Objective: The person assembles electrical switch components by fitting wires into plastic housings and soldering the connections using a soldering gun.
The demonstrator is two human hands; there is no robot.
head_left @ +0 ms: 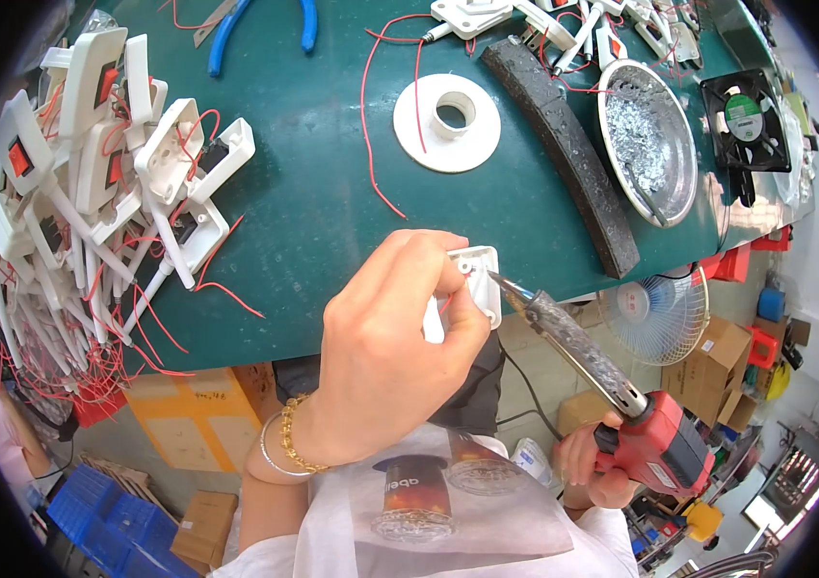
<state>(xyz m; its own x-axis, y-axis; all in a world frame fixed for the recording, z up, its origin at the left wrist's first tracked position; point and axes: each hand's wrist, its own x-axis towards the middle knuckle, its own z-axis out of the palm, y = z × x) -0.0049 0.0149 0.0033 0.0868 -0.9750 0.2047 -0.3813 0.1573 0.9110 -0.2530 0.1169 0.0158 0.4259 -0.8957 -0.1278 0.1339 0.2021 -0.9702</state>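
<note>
My left hand [400, 337] is closed round a small white plastic housing [480, 262] near the table's front edge, hiding much of it. Fingers of my right hand [594, 464] wrap round the red handle of a soldering iron [665, 443]. The iron's pointed tip is at the right side of the housing's open face; whether it touches cannot be made out. A thin red wire [365, 125] curves over the green table [303, 193], past a white spool [409, 125].
White housings with red wires [92, 164] are heaped at the left. A dark bar [564, 154], a metal dish with solder scraps [650, 135] and a small black fan [745, 116] lie at the right. Blue-handled pliers [226, 39] are at the top.
</note>
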